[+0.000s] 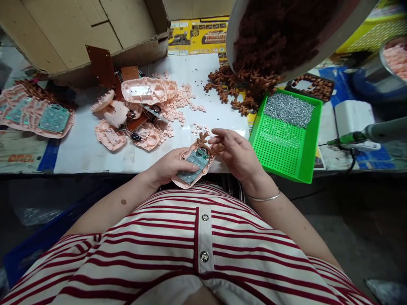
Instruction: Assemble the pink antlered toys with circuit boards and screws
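My left hand (173,164) is closed around a pale pink plastic casing half (179,182), its thumb lying across the green circuit board (199,159) inside. One brown antler-shaped piece (202,139) stands up from the casing's far end. Another brown antler piece (217,148) sticks out at the right, close beneath the fingers of my right hand (238,154). Those fingers are stretched and spread apart; whether they touch the antler I cannot tell. Small pink rings (200,128) lie on the table just beyond the casing.
Pink casings with wires (144,91) are heaped left of centre. Casings with boards (54,116) overlap at far left. A tilted white tub (233,38) spills brown antlers (244,103). Screws (289,110) fill part of a green basket (307,163). An electric screwdriver (349,137) lies right.
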Motion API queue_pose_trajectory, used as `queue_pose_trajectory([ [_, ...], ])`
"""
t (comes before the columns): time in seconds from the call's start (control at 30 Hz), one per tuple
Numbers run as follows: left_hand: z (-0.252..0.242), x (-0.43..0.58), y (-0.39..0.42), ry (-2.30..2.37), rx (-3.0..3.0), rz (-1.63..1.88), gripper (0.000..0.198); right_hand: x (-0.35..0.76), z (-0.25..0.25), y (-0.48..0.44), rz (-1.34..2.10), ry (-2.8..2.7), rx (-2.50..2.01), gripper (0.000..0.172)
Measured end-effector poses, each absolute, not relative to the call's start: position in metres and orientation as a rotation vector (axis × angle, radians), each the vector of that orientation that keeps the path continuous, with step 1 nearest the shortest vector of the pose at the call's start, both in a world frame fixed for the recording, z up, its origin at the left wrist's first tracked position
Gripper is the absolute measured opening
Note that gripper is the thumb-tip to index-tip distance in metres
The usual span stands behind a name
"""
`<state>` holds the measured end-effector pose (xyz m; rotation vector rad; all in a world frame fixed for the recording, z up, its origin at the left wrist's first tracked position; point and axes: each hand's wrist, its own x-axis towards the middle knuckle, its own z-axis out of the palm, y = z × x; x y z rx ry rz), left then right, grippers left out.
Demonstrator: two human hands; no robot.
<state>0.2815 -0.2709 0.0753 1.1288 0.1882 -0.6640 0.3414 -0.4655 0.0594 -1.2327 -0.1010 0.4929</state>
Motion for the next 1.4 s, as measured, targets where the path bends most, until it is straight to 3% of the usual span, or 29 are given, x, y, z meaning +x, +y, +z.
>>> queue_pose_trajectory([
  [0.3, 0.070, 0.278, -0.268, 0.197, 1.022, -0.631, 0.046, 0.326, 0.054, -0.468, 0.456, -0.088, -1.445, 0.035],
  [0.4, 0.084, 0.272, -0.238, 0.127, 1.053, -0.537, 0.047, 0.329, 0.053, -0.463, 0.516, -0.101, -1.431, 0.042],
  [0.57, 0.119, 0.247, -0.129, 0.470, 1.373, 0.217, 0.064, 0.333, 0.048, -0.458, 0.635, -0.087, -1.668, 0.056],
  [0.7, 0.122, 0.247, -0.039, 0.949, 1.838, 0.600, 0.057, 0.331, 0.047, -0.459, 0.659, -0.138, -1.754, 0.055],
  [0.83, 0.103, 0.265, 0.001, 1.129, 2.233, 0.565, 0.055, 0.331, 0.049, -0.457, 0.605, -0.191, -1.758, 0.049],
  [1.1, 0.104, 0.262, -0.010, 1.274, 2.735, 0.334, 0.058, 0.331, 0.048, -0.456, 0.575, -0.273, -1.775, 0.044],
  [1.3, 0.109, 0.247, -0.007, 1.087, 2.807, 0.457, 0.074, 0.386, 0.083, -0.404, 0.265, -0.932, -2.015, 0.025],
  [1.33, 0.107, 0.248, -0.008, 1.056, 2.807, 0.505, 0.074, 0.401, 0.090, -0.387, 0.156, -1.030, -2.094, 0.028],
  [1.4, 0.103, 0.254, -0.017, 0.983, 2.818, 0.596, 0.070, 0.428, 0.101, -0.351, 0.033, -1.135, -2.317, 0.050],
])
